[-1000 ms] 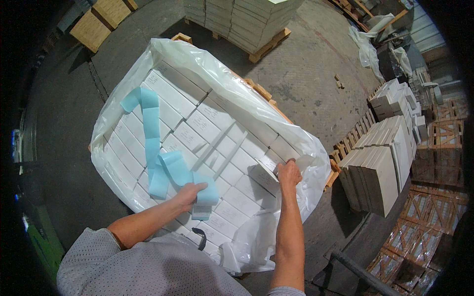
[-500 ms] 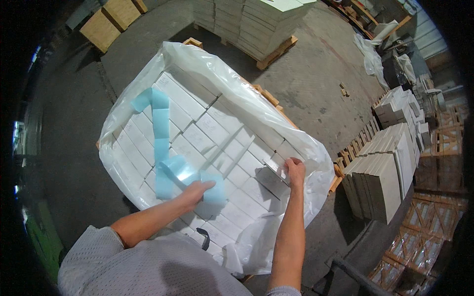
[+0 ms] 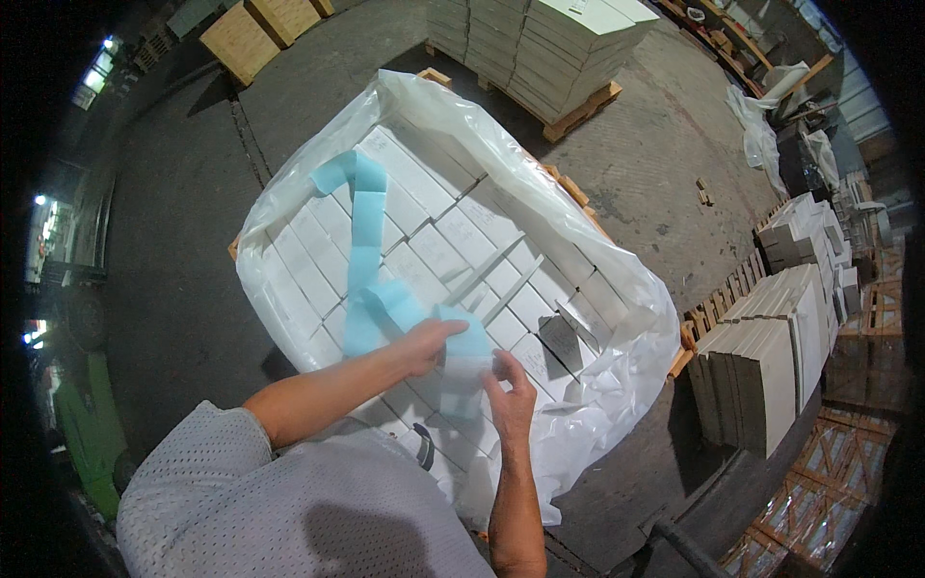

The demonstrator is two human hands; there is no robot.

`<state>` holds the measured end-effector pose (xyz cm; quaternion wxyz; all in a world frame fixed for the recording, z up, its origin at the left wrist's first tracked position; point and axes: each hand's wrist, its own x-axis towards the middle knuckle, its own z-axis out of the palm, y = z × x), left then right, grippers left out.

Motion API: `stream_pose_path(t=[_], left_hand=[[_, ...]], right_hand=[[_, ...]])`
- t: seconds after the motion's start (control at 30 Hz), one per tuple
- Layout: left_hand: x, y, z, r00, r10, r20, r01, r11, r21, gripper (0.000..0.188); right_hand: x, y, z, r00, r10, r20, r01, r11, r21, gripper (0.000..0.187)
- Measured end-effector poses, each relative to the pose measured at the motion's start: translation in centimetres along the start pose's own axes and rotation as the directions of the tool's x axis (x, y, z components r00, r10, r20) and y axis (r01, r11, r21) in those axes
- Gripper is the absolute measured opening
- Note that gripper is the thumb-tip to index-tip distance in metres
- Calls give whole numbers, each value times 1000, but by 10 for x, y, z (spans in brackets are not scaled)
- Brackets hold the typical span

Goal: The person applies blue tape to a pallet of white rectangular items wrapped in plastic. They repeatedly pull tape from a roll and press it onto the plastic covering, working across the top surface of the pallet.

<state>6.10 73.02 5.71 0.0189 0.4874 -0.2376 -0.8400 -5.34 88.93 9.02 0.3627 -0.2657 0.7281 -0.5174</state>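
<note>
My left hand (image 3: pixel 429 347) grips a long light-blue strip of backing paper (image 3: pixel 367 231), thumb on top. The strip trails in folds over rows of white boxes (image 3: pixel 414 193) packed inside a clear plastic liner (image 3: pixel 260 279). A paler length of it hangs below the left hand. At that length's right edge is my right hand (image 3: pixel 511 390), thumb and forefinger curved and a little apart; whether they touch the strip is hard to tell. Beyond the right hand, a white box (image 3: pixel 581 328) is tilted up beside a dark gap. A black strap-like piece (image 3: pixel 424 446) lies near my body.
Wooden pallet edges (image 3: pixel 568 188) show under the liner. Stacked pale slabs (image 3: pixel 549 58) stand on a pallet ahead, and more slabs (image 3: pixel 761 356) at the right. Wooden crates (image 3: pixel 241 43) are at the far left. A dark metal bar (image 3: pixel 684 549) is at lower right.
My right hand has left the tilted box and come left and nearer, to the strip. The left hand still holds the strip. The whole view has shifted, so the pallet appears farther right.
</note>
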Motion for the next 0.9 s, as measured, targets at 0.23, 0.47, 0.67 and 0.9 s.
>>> stream_pose_path(t=[0.23, 0.47, 0.67, 0.9], left_hand=[[-15, -1, 1, 998, -2, -60, 8, 995, 96, 36], [-7, -9, 2, 994, 18, -104, -12, 999, 51, 31], [12, -19, -5, 992, 38, -122, -50, 994, -96, 28], [32, -18, -27, 977, 72, -201, -113, 973, -200, 22]], right_hand=[[-10, 8, 10, 997, -57, -54, 51, 993, -108, 31], [-15, 2, 14, 949, -295, -112, 231, 891, -390, 19], [-2, 0, 13, 863, -433, -260, 295, 850, -435, 13], [69, -8, -61, 857, 69, -511, 32, 982, 186, 12]])
